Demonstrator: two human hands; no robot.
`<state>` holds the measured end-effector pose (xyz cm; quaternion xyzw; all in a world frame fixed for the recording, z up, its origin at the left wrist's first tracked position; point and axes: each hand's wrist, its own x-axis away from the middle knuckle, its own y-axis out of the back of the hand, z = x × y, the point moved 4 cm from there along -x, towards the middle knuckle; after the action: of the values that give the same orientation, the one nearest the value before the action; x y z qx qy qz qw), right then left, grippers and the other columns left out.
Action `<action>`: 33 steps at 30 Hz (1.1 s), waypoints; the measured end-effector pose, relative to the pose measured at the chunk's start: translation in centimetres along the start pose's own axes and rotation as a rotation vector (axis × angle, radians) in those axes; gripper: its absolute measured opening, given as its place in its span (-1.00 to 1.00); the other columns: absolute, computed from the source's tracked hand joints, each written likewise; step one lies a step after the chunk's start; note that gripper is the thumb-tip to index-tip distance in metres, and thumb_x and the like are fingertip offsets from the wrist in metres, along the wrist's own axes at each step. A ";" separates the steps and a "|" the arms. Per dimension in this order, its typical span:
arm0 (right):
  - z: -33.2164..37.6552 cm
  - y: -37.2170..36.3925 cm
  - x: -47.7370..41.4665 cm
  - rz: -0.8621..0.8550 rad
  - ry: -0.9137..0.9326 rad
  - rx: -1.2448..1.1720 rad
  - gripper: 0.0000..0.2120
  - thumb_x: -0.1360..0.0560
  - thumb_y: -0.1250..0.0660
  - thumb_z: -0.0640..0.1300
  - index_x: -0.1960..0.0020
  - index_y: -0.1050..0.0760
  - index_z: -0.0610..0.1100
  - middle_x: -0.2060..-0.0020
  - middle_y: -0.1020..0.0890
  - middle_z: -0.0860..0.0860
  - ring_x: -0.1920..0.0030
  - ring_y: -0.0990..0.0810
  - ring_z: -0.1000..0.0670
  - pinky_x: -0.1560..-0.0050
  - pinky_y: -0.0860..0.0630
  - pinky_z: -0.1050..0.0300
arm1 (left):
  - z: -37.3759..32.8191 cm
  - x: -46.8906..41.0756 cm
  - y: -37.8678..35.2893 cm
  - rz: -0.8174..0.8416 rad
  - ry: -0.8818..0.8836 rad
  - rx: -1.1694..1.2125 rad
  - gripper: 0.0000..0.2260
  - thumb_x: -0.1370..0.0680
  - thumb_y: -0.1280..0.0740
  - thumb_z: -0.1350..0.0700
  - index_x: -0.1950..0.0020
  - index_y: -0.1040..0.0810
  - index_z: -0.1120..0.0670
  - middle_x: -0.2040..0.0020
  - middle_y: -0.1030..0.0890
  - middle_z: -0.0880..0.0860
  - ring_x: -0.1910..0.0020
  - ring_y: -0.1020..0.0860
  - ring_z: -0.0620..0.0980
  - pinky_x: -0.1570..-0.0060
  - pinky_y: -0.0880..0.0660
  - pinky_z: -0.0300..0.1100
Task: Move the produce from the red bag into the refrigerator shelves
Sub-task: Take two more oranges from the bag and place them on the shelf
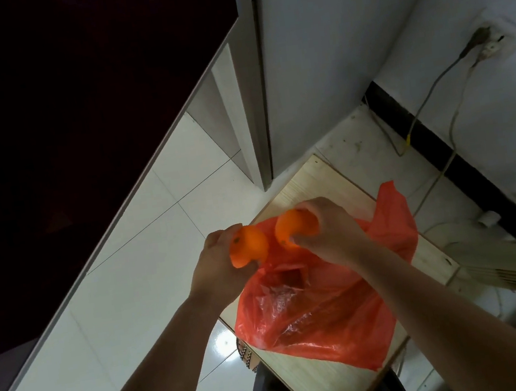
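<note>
The red bag lies crumpled and open on the pale wooden tabletop, nearest the viewer, with clear plastic film visible inside its mouth. Both forearms extend forward above the bag.

The left hand grips the left orange, fingers and thumb curled round it, just beyond the bag's left edge and above the white tiled floor. The right hand grips the right orange from above, fingers curled over it, directly above the far part of the bag. The two oranges are close together but apart.

Farther left stands a dark panel with a pale edge. On the far right wall, a wall socket carries plugs, with cables hanging down.
</note>
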<state>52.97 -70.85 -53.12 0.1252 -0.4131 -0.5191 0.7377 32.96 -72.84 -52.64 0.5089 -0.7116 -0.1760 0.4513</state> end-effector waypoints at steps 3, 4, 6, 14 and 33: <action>1.0 3.3 2.7 -0.118 0.012 -0.079 -0.43 -0.40 -0.42 0.04 -0.34 -0.32 0.02 -0.24 -0.44 0.03 -0.17 -0.44 0.03 -0.12 -0.41 0.09 | -2.0 1.3 2.1 -0.019 -0.059 -0.005 -0.37 -0.39 -0.47 -0.04 -0.40 -0.31 -0.05 -0.33 -0.40 0.04 -0.23 -0.42 0.05 -0.09 -0.40 -0.16; 1.5 4.4 3.9 -0.150 0.016 -0.094 -0.44 -0.40 -0.42 0.04 -0.35 -0.32 0.02 -0.22 -0.44 0.05 -0.16 -0.44 0.04 -0.12 -0.43 0.08 | -2.9 1.9 3.0 -0.024 -0.087 -0.006 -0.36 -0.38 -0.48 -0.04 -0.40 -0.31 -0.05 -0.32 -0.40 0.04 -0.23 -0.43 0.05 -0.09 -0.42 -0.14; 2.4 6.8 6.6 -0.226 0.015 -0.140 -0.44 -0.38 -0.44 0.04 -0.33 -0.36 0.02 -0.17 -0.46 0.08 -0.14 -0.47 0.05 -0.09 -0.48 0.08 | -5.0 3.3 4.8 -0.036 -0.132 0.001 -0.36 -0.37 -0.48 -0.04 -0.40 -0.31 -0.07 -0.32 -0.40 0.02 -0.23 -0.43 0.04 -0.07 -0.42 -0.16; 6.4 14.6 18.6 -0.398 0.007 -0.440 -0.51 -0.34 -0.45 0.05 -0.25 -0.44 0.14 -0.14 -0.53 0.13 -0.08 -0.56 0.09 -0.02 -0.58 0.02 | -14.0 10.5 11.0 -0.021 -0.284 0.207 -0.39 -0.37 -0.50 0.03 -0.36 -0.33 -0.10 -0.25 -0.35 -0.04 -0.12 -0.38 -0.09 -0.12 -0.49 -0.05; 10.7 15.1 23.5 0.090 0.329 -0.324 -0.27 -0.16 -0.57 0.08 -0.21 -0.30 0.38 -0.24 -0.42 0.14 -0.16 -0.52 0.05 -0.11 -0.55 0.03 | -15.5 25.3 11.5 -0.321 -0.045 0.222 -0.33 -0.27 -0.39 -0.18 -0.36 -0.30 -0.15 -0.24 -0.33 -0.08 -0.11 -0.32 -0.16 -0.03 -0.38 -0.30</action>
<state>57.88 -82.20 -25.82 0.0698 -0.2038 -0.5177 0.8280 37.31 -87.11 -24.58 0.6584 -0.6462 -0.1778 0.3425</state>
